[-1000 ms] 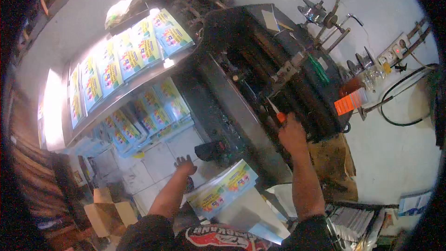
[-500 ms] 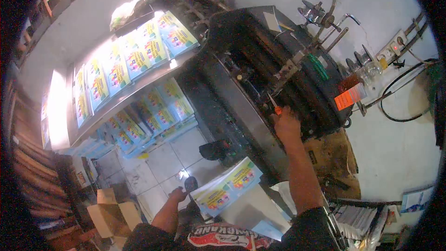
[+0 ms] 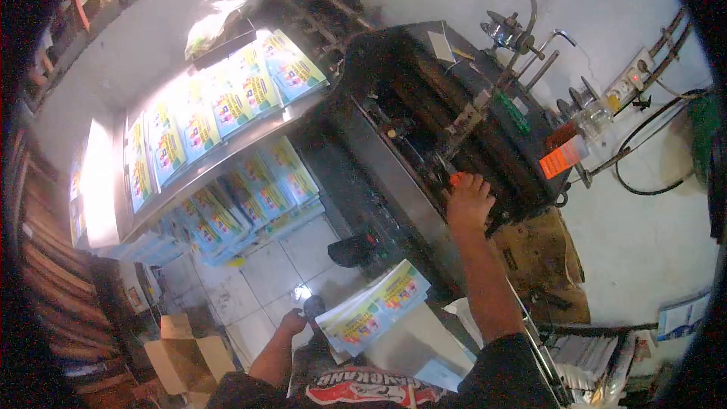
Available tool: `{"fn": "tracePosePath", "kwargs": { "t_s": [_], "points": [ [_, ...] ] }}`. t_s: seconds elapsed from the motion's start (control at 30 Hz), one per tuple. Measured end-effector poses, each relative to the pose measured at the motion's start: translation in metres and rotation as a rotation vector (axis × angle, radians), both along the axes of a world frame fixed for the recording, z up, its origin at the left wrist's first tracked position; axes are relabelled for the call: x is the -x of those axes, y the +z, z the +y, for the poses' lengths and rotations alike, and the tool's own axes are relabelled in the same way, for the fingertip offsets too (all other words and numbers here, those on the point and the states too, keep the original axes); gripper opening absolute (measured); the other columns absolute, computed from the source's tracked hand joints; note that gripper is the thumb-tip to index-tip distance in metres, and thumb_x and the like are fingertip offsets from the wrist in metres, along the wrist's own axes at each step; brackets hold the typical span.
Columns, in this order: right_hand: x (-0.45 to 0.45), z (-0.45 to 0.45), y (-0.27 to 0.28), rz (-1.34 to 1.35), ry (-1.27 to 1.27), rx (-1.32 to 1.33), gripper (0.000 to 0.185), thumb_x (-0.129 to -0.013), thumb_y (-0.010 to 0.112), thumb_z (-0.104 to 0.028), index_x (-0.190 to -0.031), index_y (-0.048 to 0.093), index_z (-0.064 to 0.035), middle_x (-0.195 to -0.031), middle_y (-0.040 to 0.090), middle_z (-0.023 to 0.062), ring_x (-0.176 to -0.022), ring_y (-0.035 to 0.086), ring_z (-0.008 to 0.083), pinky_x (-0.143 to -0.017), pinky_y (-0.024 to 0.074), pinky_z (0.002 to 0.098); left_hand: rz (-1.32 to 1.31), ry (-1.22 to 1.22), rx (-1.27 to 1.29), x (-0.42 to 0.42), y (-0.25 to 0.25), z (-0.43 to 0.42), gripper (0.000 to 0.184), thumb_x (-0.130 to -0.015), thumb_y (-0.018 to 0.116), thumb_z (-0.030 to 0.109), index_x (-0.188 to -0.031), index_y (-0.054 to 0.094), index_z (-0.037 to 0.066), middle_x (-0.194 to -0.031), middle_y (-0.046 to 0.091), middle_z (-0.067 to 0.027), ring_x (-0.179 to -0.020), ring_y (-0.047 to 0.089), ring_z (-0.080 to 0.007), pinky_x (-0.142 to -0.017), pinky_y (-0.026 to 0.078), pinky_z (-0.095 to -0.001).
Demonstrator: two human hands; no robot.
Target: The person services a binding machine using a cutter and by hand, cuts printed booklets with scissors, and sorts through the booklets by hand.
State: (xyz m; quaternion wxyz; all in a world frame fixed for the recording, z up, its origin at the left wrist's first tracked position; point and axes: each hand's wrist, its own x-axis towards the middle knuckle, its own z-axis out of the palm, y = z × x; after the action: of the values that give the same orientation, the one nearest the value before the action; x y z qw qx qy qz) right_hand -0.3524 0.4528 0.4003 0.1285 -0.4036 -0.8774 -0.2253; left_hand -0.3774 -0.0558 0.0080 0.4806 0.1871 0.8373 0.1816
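My right hand point(image 3: 471, 201) is closed round the orange handle of what looks like a screwdriver point(image 3: 456, 179). Its thin metal tip reaches in among the parts of a dark machine point(image 3: 492, 117) with wire spools above it. Low in the view, my left hand point(image 3: 292, 323) is beside a dark rounded shape point(image 3: 313, 305) that I cannot identify; its fingers are too small and dim to read. Between my arms lies a small stack of printed booklets point(image 3: 379, 307) with yellow and blue covers, on a pale board.
More booklets stand in rows on a metal table point(image 3: 265, 125), with further stacks point(image 3: 250, 197) beneath. An open cardboard box point(image 3: 182, 360) sits at the lower left. A power socket point(image 3: 632, 79) with cables is on the right wall, near an orange label point(image 3: 564, 157).
The view has shifted slightly. My right hand has turned on the handle, its fingers now more over the top. My left hand stays near the dark rounded shape.
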Motion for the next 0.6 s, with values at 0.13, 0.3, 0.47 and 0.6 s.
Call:
{"fn": "tracePosePath", "kwargs": {
  "t_s": [0.13,0.3,0.47,0.6],
  "points": [
    [0.000,-0.006,0.009,-0.005,0.005,-0.032,0.023,-0.083,0.052,-0.024,-0.102,0.051,-0.0111,-0.104,0.055,0.0093,-0.095,0.054,0.0270,-0.068,0.0433,0.0445,-0.018,0.003,-0.013,-0.002,-0.005,-0.003,0.062,-0.082,0.057,0.045,-0.124,0.049,0.001,-0.113,0.060,-0.0202,-0.105,0.058,-0.0326,-0.091,0.045,-0.0361],
    [0.001,-0.003,0.003,0.024,0.012,-0.145,0.018,-0.082,0.053,-0.023,-0.097,0.050,-0.0129,-0.096,0.052,0.0065,-0.088,0.053,0.0246,-0.064,0.0419,0.0431,0.101,-0.163,-0.062,-0.007,-0.047,-0.023,0.058,-0.082,0.057,0.044,-0.120,0.053,0.001,-0.113,0.060,-0.0199,-0.107,0.057,-0.0331,-0.093,0.044,-0.0360],
    [-0.001,-0.009,0.011,0.044,0.030,-0.093,0.019,-0.082,0.053,-0.023,-0.098,0.050,-0.0125,-0.098,0.052,0.0066,-0.089,0.052,0.0244,-0.066,0.0418,0.0427,-0.076,0.234,0.047,-0.008,0.020,-0.018,0.056,-0.081,0.058,0.043,-0.119,0.055,0.002,-0.113,0.060,-0.0207,-0.106,0.057,-0.0310,-0.093,0.043,-0.0349],
    [0.000,-0.008,0.010,-0.029,-0.039,-0.062,0.022,-0.082,0.053,-0.024,-0.099,0.050,-0.0121,-0.100,0.051,0.0068,-0.092,0.051,0.0248,-0.068,0.0415,0.0430,-0.099,0.013,0.091,-0.006,-0.020,-0.033,0.056,-0.081,0.057,0.043,-0.120,0.055,0.003,-0.116,0.059,-0.0201,-0.107,0.057,-0.0308,-0.093,0.044,-0.0352]
  ]
}}
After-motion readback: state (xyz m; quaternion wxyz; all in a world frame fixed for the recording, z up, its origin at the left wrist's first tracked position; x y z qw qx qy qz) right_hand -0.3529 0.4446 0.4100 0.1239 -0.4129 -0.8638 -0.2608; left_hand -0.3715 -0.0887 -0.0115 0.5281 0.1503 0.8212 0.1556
